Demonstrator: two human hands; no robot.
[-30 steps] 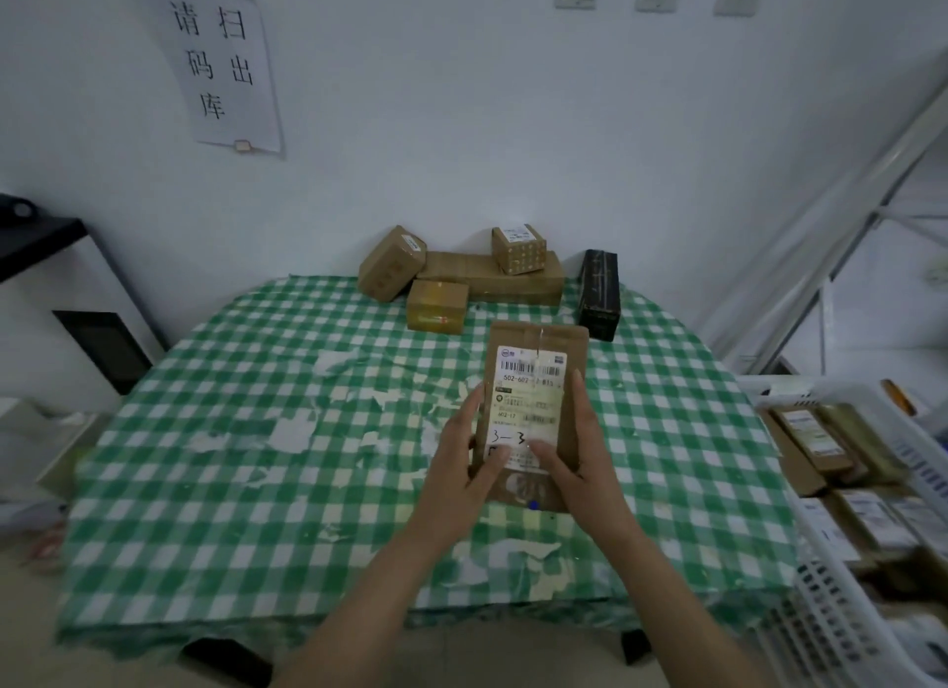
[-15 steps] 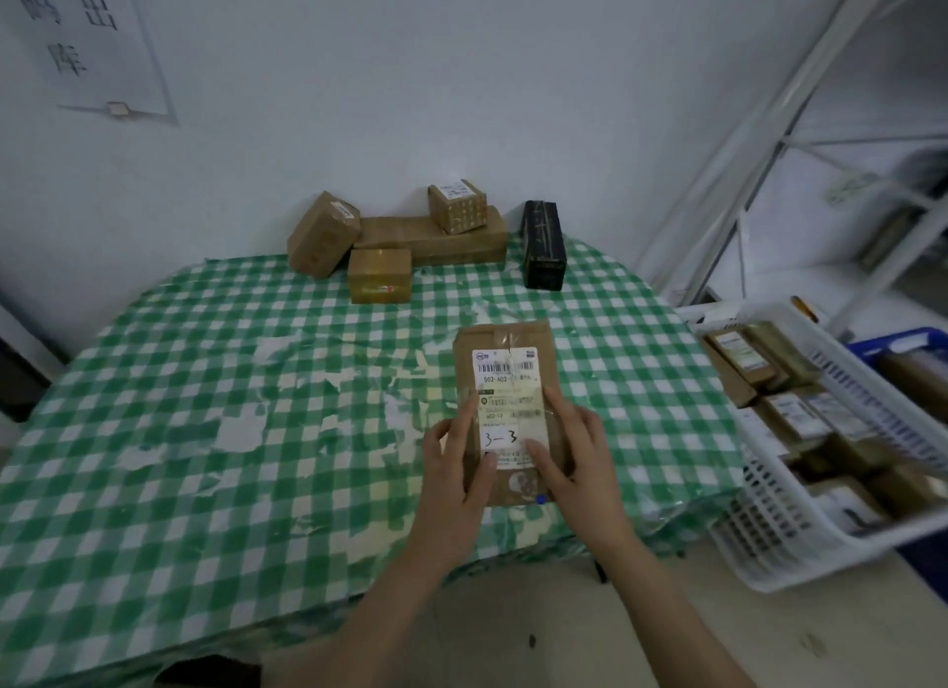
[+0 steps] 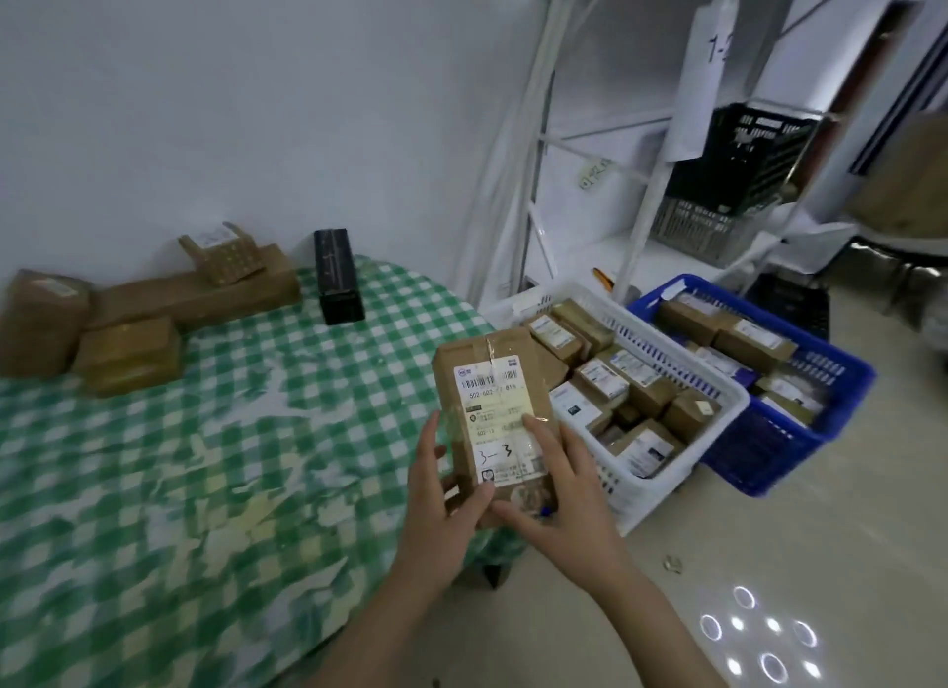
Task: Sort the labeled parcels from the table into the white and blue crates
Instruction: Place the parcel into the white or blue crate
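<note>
— Parcel (image 3: 492, 420)?
— Gripped label-up by left hand (image 3: 441, 502) and right hand (image 3: 559, 497), over table (image 3: 205, 482) edge, near white crate (image 3: 667, 348).
— Inside the crates?
— Labelled brown boxes (image 3: 605, 379) crowding the white; more in blue crate (image 3: 769, 446) alongside.

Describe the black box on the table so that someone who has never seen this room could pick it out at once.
Start at the green-and-white checked table. Along its far edge, against the wall, sits a row of parcels, and the black box stands at the right end. It alone is dark and upright; its neighbours are brown cardboard.
</note>
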